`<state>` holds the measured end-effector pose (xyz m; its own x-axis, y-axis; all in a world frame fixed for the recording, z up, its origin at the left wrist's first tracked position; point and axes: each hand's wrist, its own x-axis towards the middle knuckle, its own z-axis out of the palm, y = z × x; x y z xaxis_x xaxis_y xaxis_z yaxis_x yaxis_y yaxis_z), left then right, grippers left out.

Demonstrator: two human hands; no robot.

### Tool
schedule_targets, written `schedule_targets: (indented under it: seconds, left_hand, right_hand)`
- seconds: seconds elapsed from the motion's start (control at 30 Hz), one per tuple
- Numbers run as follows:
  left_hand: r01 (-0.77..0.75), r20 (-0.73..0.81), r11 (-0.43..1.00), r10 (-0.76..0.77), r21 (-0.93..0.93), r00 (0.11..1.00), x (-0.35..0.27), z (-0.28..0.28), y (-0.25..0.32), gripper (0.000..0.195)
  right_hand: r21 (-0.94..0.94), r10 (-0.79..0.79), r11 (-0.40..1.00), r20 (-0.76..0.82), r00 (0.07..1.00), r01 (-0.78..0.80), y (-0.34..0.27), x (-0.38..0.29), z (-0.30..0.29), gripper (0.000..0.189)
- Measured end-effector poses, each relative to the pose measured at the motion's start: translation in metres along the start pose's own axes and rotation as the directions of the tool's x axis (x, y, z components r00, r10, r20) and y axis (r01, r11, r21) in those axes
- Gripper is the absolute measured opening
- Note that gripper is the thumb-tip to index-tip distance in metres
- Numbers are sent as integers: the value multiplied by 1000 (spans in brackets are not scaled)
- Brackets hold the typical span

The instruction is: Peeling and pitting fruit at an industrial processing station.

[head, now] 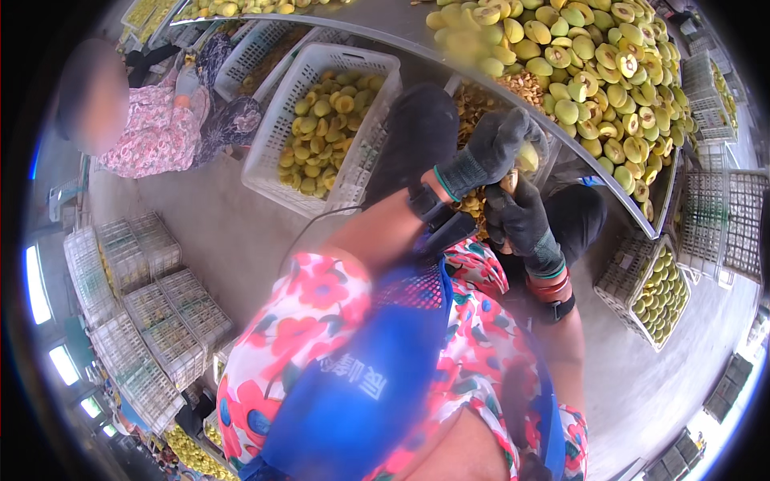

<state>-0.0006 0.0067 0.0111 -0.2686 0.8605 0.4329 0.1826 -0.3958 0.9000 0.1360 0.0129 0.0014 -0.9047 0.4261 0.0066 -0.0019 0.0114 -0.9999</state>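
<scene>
Both hands wear dark knit gloves. My left hand (490,147), just left of centre-right, has its fingers bent around a yellow-green fruit piece (528,157). Below it my right hand (520,213) is closed on a small tool, of which a tan, shiny end (509,180) shows beside the fruit; its exact kind cannot be told. Under the hands lie brown pits and scraps (471,108) in a container between the knees. Beyond them, halved green-yellow fruits (601,72) are heaped on a metal-edged table (577,153), with a small pile of pits (520,86) near its edge.
A white plastic crate (258,162) of fruit halves (325,129) stands at the left. Another fruit crate (619,276) is on the floor at the right. Stacked crates (162,312) stand at the lower left. A co-worker in a pink patterned top (156,123) sits at the upper left.
</scene>
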Motion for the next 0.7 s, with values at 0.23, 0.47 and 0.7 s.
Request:
schedule_targets:
  seconds: [0.23,0.47,0.7]
  left_hand:
    - [278,234,928,-221,-247,947,1,-16,-7,57]
    - [196,295,965,-138,-176,945,0,-19,-12,58]
    - [252,252,955,-208,-159,945,-9,-28,-4,55]
  right_hand:
    - [101,17,995,-37,999,-13,23,-4,5,14]
    - [390,304,888,-96,948,-245,23,-2,14,14]
    - [642,387,696,41,921,-321,-13,4,21,14]
